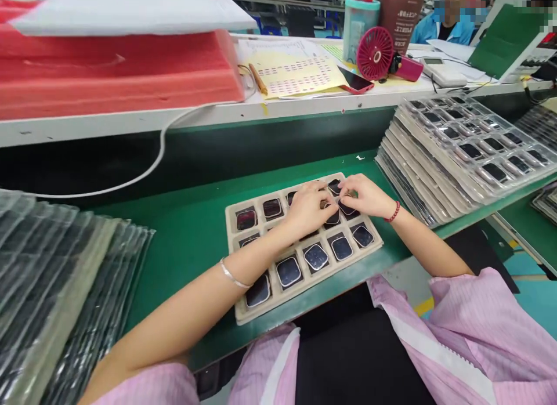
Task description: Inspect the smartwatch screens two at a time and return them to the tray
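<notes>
A beige compartment tray [282, 295] lies at a slant on the green bench, with several dark glass panels in its compartments. The panels have rounded corners and pale rims, like one in the front row [315, 257]. My left hand [310, 208] rests over the middle of the tray, its fingers bent and thumb close to the index finger; what lies between them is hidden. Above the back right compartments is my right hand [366, 196], fingers pinched at the edge of a dark glass panel [348, 206]. The fingertips of both hands are close together.
Clear plastic trays [56, 289] are stacked at the left. Another stack of filled trays [461, 149] stands at the right. On the white shelf are red foam [122, 74], a phone [357, 80], a pink fan [375, 54] and cups. A white cable [162, 144] hangs down. A person [448, 28] sits beyond.
</notes>
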`<state>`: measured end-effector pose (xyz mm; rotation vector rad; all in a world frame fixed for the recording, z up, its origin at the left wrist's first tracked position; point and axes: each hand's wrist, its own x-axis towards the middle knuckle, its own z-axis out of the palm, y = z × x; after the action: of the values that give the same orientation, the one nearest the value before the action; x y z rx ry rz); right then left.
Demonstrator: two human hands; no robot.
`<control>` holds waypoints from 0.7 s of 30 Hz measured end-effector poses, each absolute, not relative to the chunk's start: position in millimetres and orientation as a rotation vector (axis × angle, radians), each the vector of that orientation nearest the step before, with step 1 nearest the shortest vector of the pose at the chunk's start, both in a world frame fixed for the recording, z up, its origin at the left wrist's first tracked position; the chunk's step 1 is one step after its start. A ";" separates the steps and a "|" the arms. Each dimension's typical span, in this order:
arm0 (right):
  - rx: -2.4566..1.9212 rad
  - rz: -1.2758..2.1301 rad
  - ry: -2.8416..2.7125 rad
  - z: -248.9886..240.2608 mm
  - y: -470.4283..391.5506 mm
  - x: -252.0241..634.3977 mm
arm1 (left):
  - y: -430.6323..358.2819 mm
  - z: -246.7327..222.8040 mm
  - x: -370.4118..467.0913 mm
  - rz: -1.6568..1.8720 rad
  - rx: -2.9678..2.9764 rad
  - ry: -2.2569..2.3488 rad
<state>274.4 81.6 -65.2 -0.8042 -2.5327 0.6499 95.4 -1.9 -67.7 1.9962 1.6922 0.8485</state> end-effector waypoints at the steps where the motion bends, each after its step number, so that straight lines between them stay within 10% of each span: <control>1: -0.833 0.544 -2.555 -71.1 74.6 283.7 | -3.2 -68.8 102.0 0.819 2.066 1.715; 16: -0.398 0.355 -2.807 -69.6 -58.2 221.9 | -191.0 -68.5 28.4 0.591 1.913 2.169; 21: -0.228 0.988 -2.645 -64.6 -60.9 226.2 | -188.3 -63.3 37.2 1.050 1.573 1.737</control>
<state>226.2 -60.9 -64.6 -0.2277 -2.6448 0.9876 37.2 -188.3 -63.3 1.5732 1.7371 1.0501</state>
